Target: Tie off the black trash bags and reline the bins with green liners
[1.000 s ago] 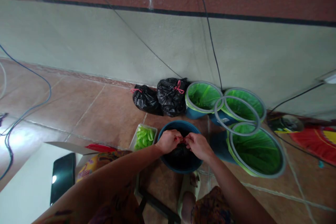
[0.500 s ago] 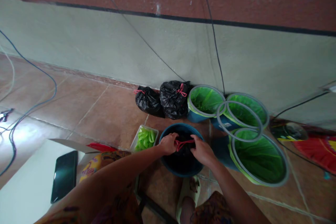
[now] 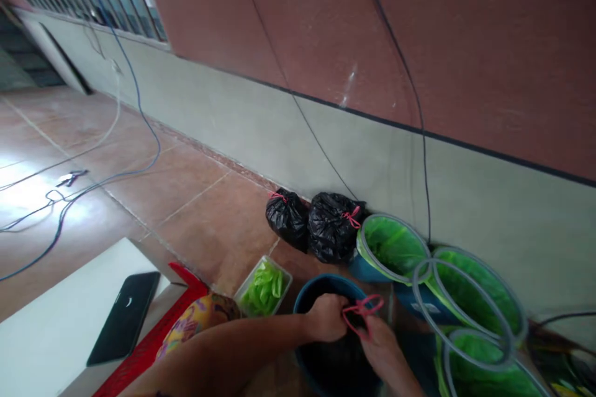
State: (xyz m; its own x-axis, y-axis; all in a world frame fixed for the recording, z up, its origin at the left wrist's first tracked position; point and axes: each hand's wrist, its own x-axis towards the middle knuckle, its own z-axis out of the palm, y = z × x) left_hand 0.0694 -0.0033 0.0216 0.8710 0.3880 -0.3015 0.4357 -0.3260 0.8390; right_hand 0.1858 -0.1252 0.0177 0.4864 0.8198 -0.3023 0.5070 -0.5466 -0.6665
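Both hands are over the mouth of a dark blue bin (image 3: 305,298) on the tiled floor. My left hand (image 3: 328,317) is closed on a red drawstring (image 3: 371,305), with its fingertips partly hidden. My right hand (image 3: 379,344) grips the same drawstring from the other side, and loops of it stand up between the hands. Inside the bin is dark, so the bag under the hands is hard to make out. Left of the bin sits a clear tray (image 3: 265,290) of green rolled bags. Beyond it, two black bags (image 3: 336,229) tied with red drawstrings rest against the wall.
Several blue bins with green liners (image 3: 393,245) and grey rims stand at the right. A loose grey ring (image 3: 421,316) lies across them. On the left, a phone (image 3: 123,316) lies on a white surface (image 3: 44,338). Cables (image 3: 139,167) trail over the floor and wall.
The view has swung left and tilted, bringing a barred window into sight. My hands have come closer together, and the drawstring has risen into loops between them.
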